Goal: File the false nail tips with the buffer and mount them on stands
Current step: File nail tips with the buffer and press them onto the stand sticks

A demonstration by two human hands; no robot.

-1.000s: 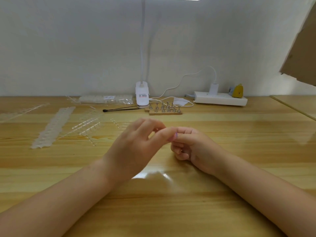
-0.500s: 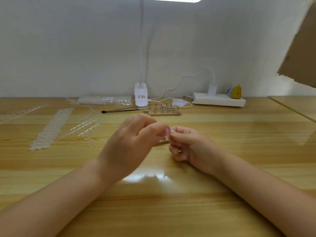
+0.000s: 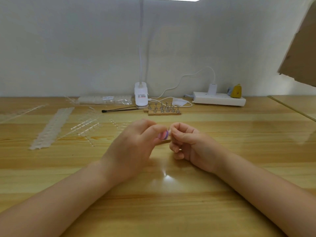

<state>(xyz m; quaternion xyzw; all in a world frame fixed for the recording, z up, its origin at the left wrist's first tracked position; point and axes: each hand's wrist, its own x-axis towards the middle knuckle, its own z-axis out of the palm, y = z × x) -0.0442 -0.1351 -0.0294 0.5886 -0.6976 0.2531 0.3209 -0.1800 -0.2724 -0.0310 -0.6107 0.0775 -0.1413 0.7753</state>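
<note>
My left hand [image 3: 135, 147] grips a small pink and purple buffer [image 3: 163, 135] between thumb and fingers, above the middle of the wooden table. My right hand [image 3: 188, 142] sits close beside it and pinches a tiny clear nail tip [image 3: 169, 130] against the buffer's end. A wooden base with several small metal stands [image 3: 163, 109] lies further back, near the lamp. Strips of clear nail tips [image 3: 51, 127] and loose sprues [image 3: 85, 125] lie at the left.
A white clip lamp [image 3: 141, 97] stands at the back centre with its cable running to a white power strip [image 3: 218, 99]. A thin black tool [image 3: 118, 110] and a plastic bag of tips [image 3: 104, 100] lie behind the strips. A cardboard panel [image 3: 301, 48] hangs at upper right.
Both hands have lifted slightly and drawn a little apart; the buffer's pink and purple end now shows between them, against the nail tip.
</note>
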